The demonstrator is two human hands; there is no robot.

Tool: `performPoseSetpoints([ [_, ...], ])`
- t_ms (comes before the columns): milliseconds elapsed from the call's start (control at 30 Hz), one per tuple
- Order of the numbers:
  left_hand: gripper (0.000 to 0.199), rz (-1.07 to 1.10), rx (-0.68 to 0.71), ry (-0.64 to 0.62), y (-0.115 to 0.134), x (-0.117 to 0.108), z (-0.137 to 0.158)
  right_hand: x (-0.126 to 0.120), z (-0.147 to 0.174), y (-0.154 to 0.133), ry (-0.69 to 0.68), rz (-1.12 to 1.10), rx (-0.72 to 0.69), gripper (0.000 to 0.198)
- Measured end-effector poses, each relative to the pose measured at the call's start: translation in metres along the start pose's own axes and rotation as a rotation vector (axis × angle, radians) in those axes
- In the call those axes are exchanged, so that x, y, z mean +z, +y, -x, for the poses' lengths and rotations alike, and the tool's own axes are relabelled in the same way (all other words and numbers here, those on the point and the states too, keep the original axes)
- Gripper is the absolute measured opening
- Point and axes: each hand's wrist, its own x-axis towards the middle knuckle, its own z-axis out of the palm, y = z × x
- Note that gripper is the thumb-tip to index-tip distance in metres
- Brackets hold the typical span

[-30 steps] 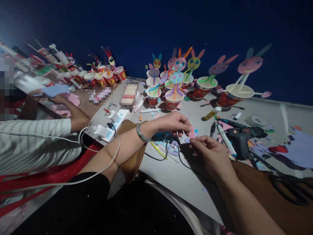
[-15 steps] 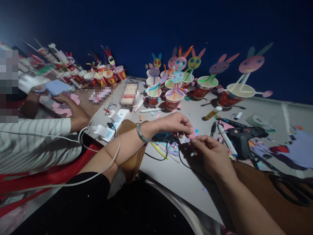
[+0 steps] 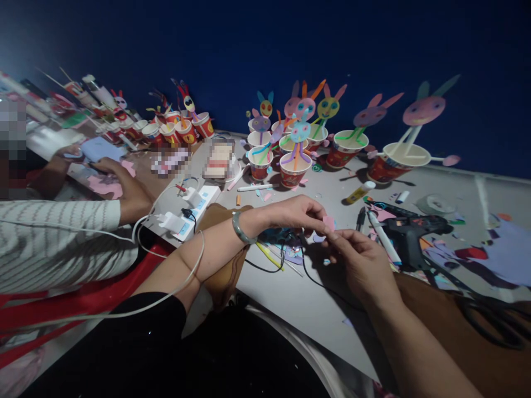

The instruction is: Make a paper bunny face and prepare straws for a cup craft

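Head view: the left hand (image 3: 299, 214) and the right hand (image 3: 360, 255) meet above the desk (image 3: 276, 298), thumbs and forefingers closed on a small pink paper piece (image 3: 329, 222) between them; a fingertip pinch probably suits something so little and thin, leaving most of its face uncovered; the white marker (image 3: 385, 239) and black glue gun (image 3: 417, 235) lie just beyond the right hand, presumably for easy reach; farther back, paper cups (image 3: 294, 177) hold rabbit-eared figures (image 3: 301, 131) upright, seemingly serving as their stands.
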Motion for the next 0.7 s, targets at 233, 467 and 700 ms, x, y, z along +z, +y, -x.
performPoseSetpoints([
  [233,0.022,-0.005,-0.026,0.019,0.0041,0.0027,0.0031,-0.0008,0.0017,-0.0008,-0.009,0.028,-0.012,0.041],
  [467,0.013,0.005,-0.021,0.025,0.0036,0.0025,0.0029,-0.0017,-0.0004,0.0001,0.014,0.047,-0.038,0.042],
  [700,0.013,-0.022,-0.028,0.038,0.0046,0.0028,0.004,-0.0016,0.0007,-0.0015,0.007,0.079,-0.057,0.042],
])
